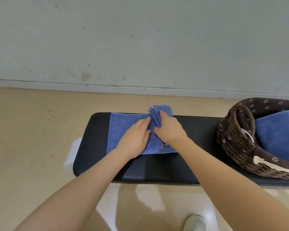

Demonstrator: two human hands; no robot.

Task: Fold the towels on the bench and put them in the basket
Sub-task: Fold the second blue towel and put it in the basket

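Both hands on blue towel (123,129): left hand (134,139) flat, right hand (169,129) grip around its folds.

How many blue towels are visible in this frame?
2. One blue towel lies on the black bench under both hands, mid-fold. A folded blue towel sits in the wicker basket at right. More may be hidden inside.

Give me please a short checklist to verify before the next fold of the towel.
1. Towel lies flat on the bench: ok.
2. Left hand presses the flat part: ok.
3. Right hand grips the folded edge: ok.
4. Layers in that edge are aligned: not ok, they fan out.
5. Basket stands within reach on the bench: ok.
6. Room left in the basket beside the folded towel: cannot tell.
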